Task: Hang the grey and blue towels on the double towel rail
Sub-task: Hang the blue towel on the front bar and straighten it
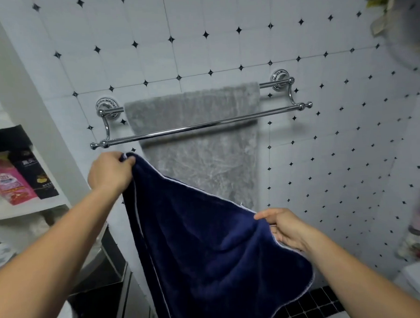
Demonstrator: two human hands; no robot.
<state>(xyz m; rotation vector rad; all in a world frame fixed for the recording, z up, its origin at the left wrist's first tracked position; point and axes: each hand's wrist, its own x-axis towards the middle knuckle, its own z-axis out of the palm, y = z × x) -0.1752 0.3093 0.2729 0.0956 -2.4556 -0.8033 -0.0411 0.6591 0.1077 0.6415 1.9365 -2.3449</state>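
Two hands hold the blue towel by its top edge: the left hand pinches one corner just below the front bar of the rail, the right hand grips the edge lower and nearer the body. Above them, the grey towel already hangs on the back bar. With the edge slanted, the towel could go over the bar skewed and slide off its heavier side. A high lift could snag the grey towel and drag it down.
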